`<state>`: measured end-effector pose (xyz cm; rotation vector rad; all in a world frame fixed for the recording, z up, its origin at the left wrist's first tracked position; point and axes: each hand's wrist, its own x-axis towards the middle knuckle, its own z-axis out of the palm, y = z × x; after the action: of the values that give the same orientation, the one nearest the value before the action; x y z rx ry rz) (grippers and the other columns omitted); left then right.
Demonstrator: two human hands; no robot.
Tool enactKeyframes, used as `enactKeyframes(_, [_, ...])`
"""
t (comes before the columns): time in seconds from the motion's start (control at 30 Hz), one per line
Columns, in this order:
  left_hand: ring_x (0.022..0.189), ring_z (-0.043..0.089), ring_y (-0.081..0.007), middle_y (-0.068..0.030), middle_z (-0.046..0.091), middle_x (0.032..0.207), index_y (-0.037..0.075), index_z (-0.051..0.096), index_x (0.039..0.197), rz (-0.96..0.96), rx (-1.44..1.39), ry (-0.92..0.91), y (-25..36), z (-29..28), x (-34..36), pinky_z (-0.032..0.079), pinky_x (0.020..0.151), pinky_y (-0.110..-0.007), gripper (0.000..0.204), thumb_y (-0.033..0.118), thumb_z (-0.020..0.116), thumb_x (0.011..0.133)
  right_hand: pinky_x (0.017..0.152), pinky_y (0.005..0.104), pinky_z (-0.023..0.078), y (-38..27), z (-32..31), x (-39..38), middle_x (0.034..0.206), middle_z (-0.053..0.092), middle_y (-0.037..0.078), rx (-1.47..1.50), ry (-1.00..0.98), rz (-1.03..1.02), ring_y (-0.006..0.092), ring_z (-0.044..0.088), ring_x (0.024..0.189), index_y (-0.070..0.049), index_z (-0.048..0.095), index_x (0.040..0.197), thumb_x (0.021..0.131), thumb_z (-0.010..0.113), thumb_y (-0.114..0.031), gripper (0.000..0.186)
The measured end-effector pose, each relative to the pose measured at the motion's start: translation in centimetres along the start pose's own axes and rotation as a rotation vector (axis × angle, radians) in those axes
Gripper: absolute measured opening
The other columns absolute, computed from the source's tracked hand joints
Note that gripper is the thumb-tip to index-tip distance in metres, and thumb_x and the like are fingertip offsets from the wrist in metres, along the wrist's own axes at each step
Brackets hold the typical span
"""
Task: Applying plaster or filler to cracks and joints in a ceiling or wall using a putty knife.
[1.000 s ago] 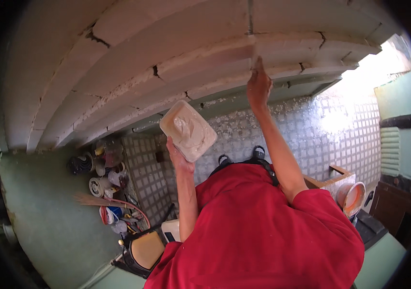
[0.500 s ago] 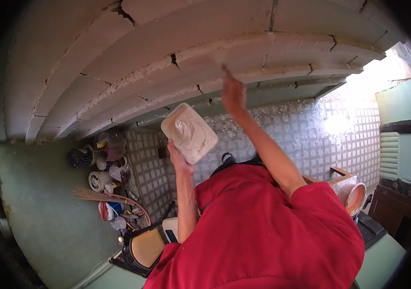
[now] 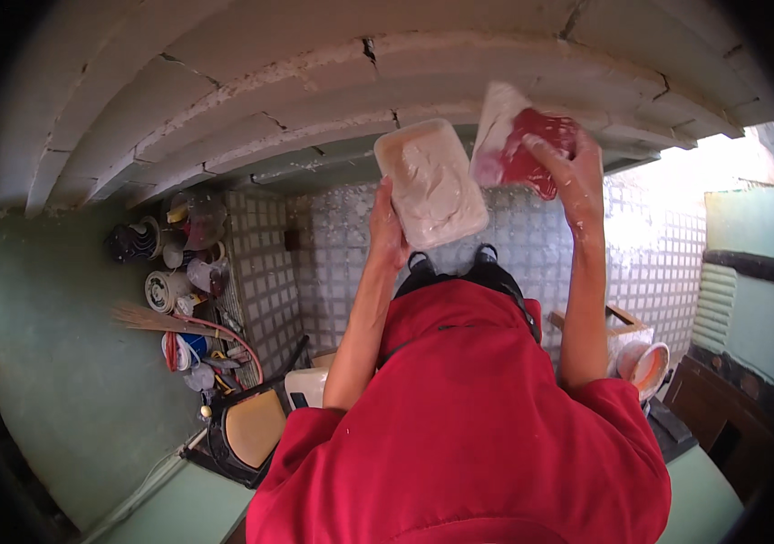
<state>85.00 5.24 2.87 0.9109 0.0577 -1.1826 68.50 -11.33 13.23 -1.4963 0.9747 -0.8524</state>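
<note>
My left hand [image 3: 390,228] grips a white rectangular tub [image 3: 449,232] by its near left side. Smooth off-white filler paste [image 3: 430,177] fills much of it. Closed round a red putty spreader [image 3: 529,156], my right hand [image 3: 579,172] holds it just right of the tub, its edge close to the tub's right rim. Pale paste coats the spreader's left part. Whether spreader and tub touch, I cannot tell. Beyond both hands stands a wall of pale blocks [image 3: 292,86] with cracked joints and paste along its ledges.
White specks dot the tiled floor [image 3: 342,227] under me. On the left are buckets [image 3: 162,290], a straw broom [image 3: 147,319] and a tan-seated chair [image 3: 256,429]. To the right, an orange-stained bucket [image 3: 645,367] stands near a wooden-edged box [image 3: 618,325].
My right hand has come back from the wall, down and to the right, and the red spreader now shows plainly. The tub in my left hand has moved right and up.
</note>
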Motion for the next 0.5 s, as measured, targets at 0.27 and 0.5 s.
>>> enactKeyframes(0.27, [0.115, 0.059, -0.0242, -0.0128, 0.054, 0.130, 0.004, 0.040, 0.136, -0.140, 0.070, -0.165, -3.9, 4.0, 2.7, 0.050, 0.097, -0.040, 0.055, 0.046, 0.040, 0.100, 0.072, 0.0278, 0.050, 2.1, -1.8, -1.4, 0.086, 0.070, 0.008, -0.333, -0.299, 0.086, 0.0111, 0.062, 0.077, 0.003, 0.065, 0.099, 0.083, 0.070, -0.014, 0.024])
enactKeyframes(0.5, [0.112, 0.057, -0.0195, -0.0086, 0.053, 0.123, 0.012, 0.042, 0.128, -0.138, 0.102, -0.180, -9.6, 9.0, 4.7, 0.050, 0.095, -0.038, 0.041, 0.043, 0.041, 0.101, 0.075, 0.0291, 0.049, 5.2, -8.1, 0.6, 0.086, 0.070, 0.009, -0.279, -0.256, 0.086, 0.0124, 0.062, 0.077, 0.004, 0.065, 0.100, 0.080, 0.067, -0.013, 0.026])
